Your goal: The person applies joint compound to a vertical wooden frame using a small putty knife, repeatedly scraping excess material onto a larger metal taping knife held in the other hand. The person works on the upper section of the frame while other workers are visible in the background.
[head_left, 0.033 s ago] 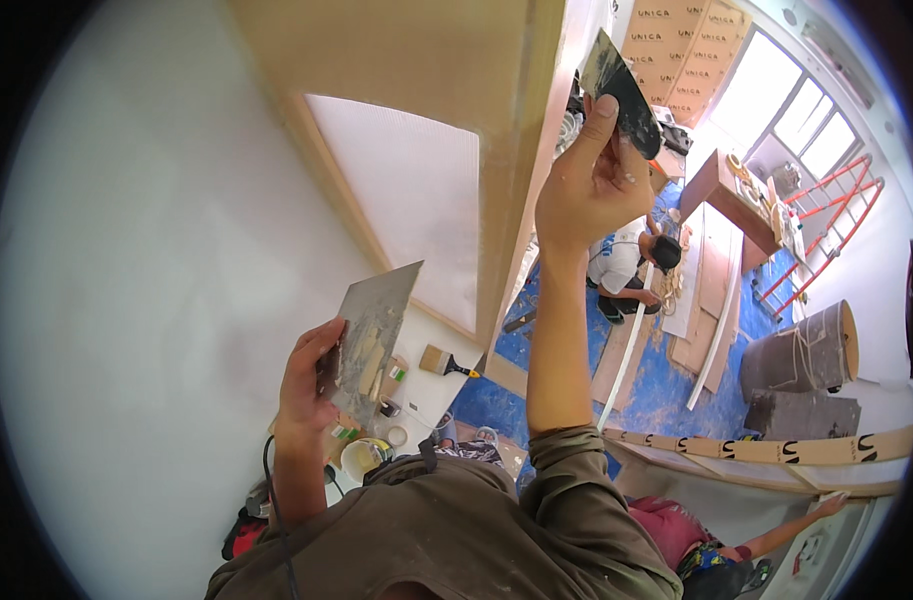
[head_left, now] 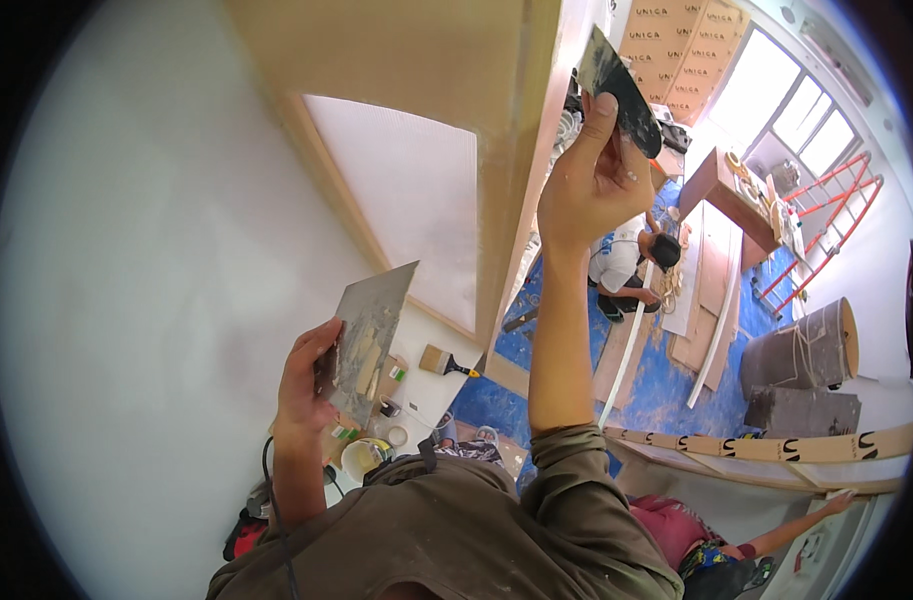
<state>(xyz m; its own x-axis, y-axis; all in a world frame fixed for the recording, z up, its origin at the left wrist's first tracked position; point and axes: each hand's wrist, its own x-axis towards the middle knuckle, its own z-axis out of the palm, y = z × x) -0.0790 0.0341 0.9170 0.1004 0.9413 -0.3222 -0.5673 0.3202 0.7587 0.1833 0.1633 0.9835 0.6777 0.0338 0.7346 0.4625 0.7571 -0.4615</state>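
Note:
My left hand [head_left: 304, 382] grips a flat metal plate [head_left: 374, 325] by its left edge, with pale filler smeared over its face. Raised high in front, my right hand [head_left: 594, 195] is closed on a putty knife [head_left: 626, 98]. Its dark handle lies between thumb and fingers, and the stained blade points up and to the left. The knife is beside the edge of a tan wooden panel [head_left: 521, 150], which frames a white inset [head_left: 406, 190]. I cannot tell whether the blade touches anything.
A white wall [head_left: 146, 250] rises at left. Below the plate are a paintbrush [head_left: 446, 361] and a bucket [head_left: 361, 460]. One person [head_left: 619, 260] crouches among boards on blue floor covering; another [head_left: 671, 530] reaches out at lower right. A large bin [head_left: 791, 350] and an orange ladder [head_left: 826, 225] stand at right.

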